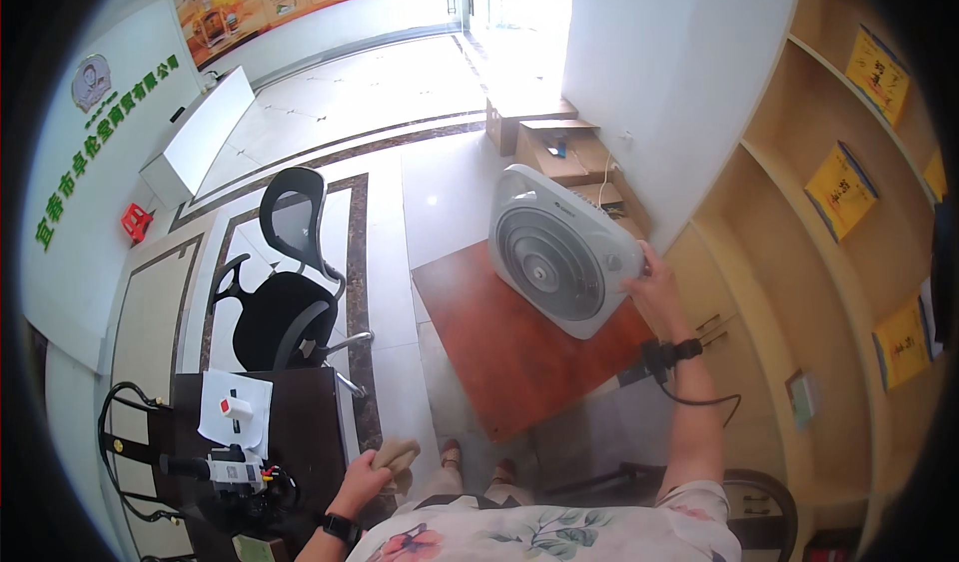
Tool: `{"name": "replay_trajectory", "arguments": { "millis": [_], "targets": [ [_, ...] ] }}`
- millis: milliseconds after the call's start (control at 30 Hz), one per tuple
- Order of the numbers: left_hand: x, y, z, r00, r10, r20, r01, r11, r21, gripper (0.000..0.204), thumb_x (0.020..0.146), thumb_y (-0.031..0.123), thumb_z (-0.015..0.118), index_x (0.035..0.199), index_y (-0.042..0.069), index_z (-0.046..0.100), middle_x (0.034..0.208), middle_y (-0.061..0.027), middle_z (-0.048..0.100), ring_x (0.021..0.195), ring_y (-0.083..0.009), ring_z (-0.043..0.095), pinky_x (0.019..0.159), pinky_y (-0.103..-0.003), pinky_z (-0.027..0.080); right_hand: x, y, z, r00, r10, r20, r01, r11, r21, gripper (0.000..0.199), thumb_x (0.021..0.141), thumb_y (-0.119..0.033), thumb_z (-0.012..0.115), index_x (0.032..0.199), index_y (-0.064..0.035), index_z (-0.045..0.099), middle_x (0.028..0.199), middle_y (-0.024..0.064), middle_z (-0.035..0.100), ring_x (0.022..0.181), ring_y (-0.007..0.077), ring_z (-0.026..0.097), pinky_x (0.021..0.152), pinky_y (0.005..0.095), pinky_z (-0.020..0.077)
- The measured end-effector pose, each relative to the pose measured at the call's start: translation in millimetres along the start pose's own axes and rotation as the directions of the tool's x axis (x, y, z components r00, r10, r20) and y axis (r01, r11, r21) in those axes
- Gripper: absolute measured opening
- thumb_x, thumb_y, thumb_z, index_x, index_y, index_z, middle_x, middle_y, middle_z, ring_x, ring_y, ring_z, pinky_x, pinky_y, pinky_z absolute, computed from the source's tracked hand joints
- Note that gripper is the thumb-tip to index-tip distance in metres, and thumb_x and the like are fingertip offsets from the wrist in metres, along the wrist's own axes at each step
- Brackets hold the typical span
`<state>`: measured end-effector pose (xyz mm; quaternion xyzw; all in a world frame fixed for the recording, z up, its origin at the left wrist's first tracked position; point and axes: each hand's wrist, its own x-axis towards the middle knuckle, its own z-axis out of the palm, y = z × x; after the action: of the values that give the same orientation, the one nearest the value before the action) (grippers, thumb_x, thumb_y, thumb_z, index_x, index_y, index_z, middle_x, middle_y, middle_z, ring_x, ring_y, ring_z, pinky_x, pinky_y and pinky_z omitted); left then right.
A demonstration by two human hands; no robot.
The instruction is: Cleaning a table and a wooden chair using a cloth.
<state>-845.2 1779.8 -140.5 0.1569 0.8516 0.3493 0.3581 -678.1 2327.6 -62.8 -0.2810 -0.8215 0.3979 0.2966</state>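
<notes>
Holding fan [544,272] at side with curled right hand [654,280], seemingly on red worktop [470,332]. Gripping cloth [398,456] in closed left hand [365,482], away from fan. Got both; cannot tell work done or left.

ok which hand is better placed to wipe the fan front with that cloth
Probably the left: the left hand holds the beige cloth, though it is well away from the fan. The right hand is nearer but seems busy, gripping the fan's edge above the red-brown table.
</notes>
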Motion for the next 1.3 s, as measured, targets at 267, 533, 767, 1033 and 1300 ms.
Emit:
{"name": "replay_trajectory", "arguments": {
  "millis": [267, 533, 767, 1033, 1300],
  "targets": [
    [97, 64, 18, 0.919, 0.270, 0.288, -0.227, 0.958, -0.175, 0.029, 0.074, 0.013, 0.056, 0.100, 0.000, 0.057, 0.083, -0.0038, 0.060, 0.075, -0.0105, 0.055, 0.067, -0.026, 0.046, -51, -40, 26, 0.939, -0.014, -0.345, -0.065, 0.974, -0.218, 0.056, 0.066, -0.002, 0.067, 0.118, -0.0019, 0.048, 0.104, 0.0082, 0.058, 0.093, 0.0176, 0.056, 0.084, 0.0302, 0.0442],
    [126, 151, 54, 0.535, 0.408, 0.740, 0.082, 0.847, -0.526, 0.029, 0.088, 0.020, 0.050, 0.112, 0.004, 0.054, 0.095, 0.0006, 0.059, 0.089, -0.0081, 0.053, 0.078, -0.023, 0.044, -194, -33, 169, 0.433, 0.667, 0.606, -0.799, -0.026, 0.600, 0.060, 0.087, -0.047, 0.046, 0.131, -0.0080, 0.035, 0.123, 0.0117, 0.045, 0.114, 0.0201, 0.045, 0.095, 0.0378, 0.0372],
    [149, 164, 66, 0.485, 0.268, 0.833, 0.528, 0.670, -0.522, 0.032, 0.089, 0.029, 0.050, 0.112, 0.006, 0.054, 0.106, -0.0017, 0.059, 0.095, -0.0149, 0.058, 0.078, -0.031, 0.049, -189, -46, 150, 0.731, 0.417, 0.540, -0.594, 0.000, 0.804, 0.046, 0.092, -0.035, 0.042, 0.124, -0.0022, 0.040, 0.125, 0.0139, 0.046, 0.117, 0.0219, 0.044, 0.098, 0.0394, 0.0363],
    [199, 94, 93, 0.594, 0.195, 0.780, 0.528, 0.638, -0.561, 0.030, 0.082, 0.010, 0.059, 0.109, 0.005, 0.047, 0.090, -0.0085, 0.060, 0.070, -0.0181, 0.060, 0.052, -0.031, 0.046, -161, -45, 140, 0.773, 0.605, 0.189, -0.508, 0.413, 0.756, 0.046, 0.078, -0.001, 0.062, 0.120, -0.0016, 0.043, 0.101, 0.0067, 0.054, 0.092, 0.0154, 0.055, 0.083, 0.0286, 0.0448],
    [166, 198, 66, 0.875, 0.242, 0.419, 0.114, 0.739, -0.664, 0.031, 0.078, -0.003, 0.053, 0.109, 0.002, 0.050, 0.103, -0.0127, 0.060, 0.085, -0.0172, 0.058, 0.066, -0.027, 0.047, -145, -45, 109, 0.846, 0.512, 0.148, -0.372, 0.369, 0.852, 0.040, 0.077, 0.003, 0.060, 0.115, -0.0011, 0.048, 0.090, 0.0031, 0.057, 0.083, 0.0103, 0.056, 0.076, 0.0230, 0.0448]
  ]
}}
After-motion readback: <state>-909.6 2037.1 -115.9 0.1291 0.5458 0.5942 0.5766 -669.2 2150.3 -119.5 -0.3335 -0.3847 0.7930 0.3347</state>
